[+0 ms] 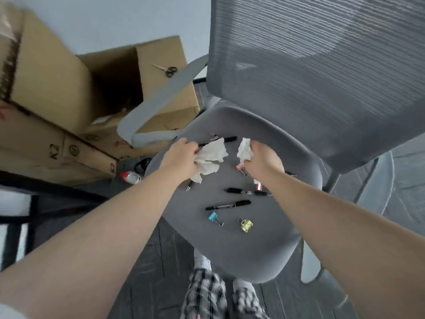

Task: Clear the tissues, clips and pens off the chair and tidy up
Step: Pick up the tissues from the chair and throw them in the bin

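Note:
Over the grey chair seat [264,249], my left hand [181,157] grips a bunch of crumpled white tissues [212,157]. My right hand [264,160] is closed on another crumpled tissue [245,149]. On the seat lie black pens: one at the back [227,139], two in the middle [243,192] [227,204], and a pen tip [189,187] pokes out under my left arm. Binder clips lie about: a pink clip [240,167] by my right hand, a blue clip [213,217], a yellow-green clip [246,224], and another pink clip [258,186] partly hidden by my right wrist.
Open cardboard boxes [138,84] stand stacked to the left, with scissors [166,69] on a flap. The chair's grey armrest [156,104] and mesh backrest [322,65] rise behind the seat. A small bottle [130,177] and a tape roll [142,164] lie on the dark floor.

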`<state>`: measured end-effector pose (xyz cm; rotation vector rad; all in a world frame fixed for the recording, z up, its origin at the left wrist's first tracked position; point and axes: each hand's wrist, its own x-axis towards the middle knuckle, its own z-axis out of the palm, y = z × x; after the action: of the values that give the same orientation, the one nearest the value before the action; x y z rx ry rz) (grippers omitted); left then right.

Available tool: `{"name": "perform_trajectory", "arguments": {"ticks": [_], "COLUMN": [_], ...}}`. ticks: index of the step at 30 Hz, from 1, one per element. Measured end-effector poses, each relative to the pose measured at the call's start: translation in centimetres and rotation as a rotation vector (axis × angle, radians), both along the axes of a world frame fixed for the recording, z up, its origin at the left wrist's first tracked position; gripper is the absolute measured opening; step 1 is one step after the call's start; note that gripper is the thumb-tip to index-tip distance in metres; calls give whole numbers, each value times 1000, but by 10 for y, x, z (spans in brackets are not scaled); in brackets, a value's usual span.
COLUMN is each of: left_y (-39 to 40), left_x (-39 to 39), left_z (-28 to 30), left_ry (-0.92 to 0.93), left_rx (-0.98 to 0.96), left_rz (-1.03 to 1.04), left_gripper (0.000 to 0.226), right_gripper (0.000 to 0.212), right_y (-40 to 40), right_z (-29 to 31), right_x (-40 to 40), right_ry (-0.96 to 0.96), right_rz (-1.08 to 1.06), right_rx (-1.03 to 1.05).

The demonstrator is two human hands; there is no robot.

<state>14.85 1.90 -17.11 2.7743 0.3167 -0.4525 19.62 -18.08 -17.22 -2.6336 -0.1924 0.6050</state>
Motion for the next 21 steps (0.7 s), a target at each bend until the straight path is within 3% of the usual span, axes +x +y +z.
{"name": "perform_trajectory", "arguments": {"ticks": [6, 11, 21], "left_y": [18, 28, -3], "left_x": [-131, -259, -571], "left_z": [15, 24, 32], "left_ry": [-10, 45, 104], "left_rx": [44, 20, -22], "left_rz": [197, 511, 1074], "left_gripper": [27, 29, 27], "right_gripper": [23, 12, 13], "right_y": [28, 73, 157], "right_z": [18, 15, 27], "right_x": [-72, -144, -398], "right_ry": [27, 10, -1], "right_rz": [309, 558, 1164], "right_rx": [-38, -102, -15]}}
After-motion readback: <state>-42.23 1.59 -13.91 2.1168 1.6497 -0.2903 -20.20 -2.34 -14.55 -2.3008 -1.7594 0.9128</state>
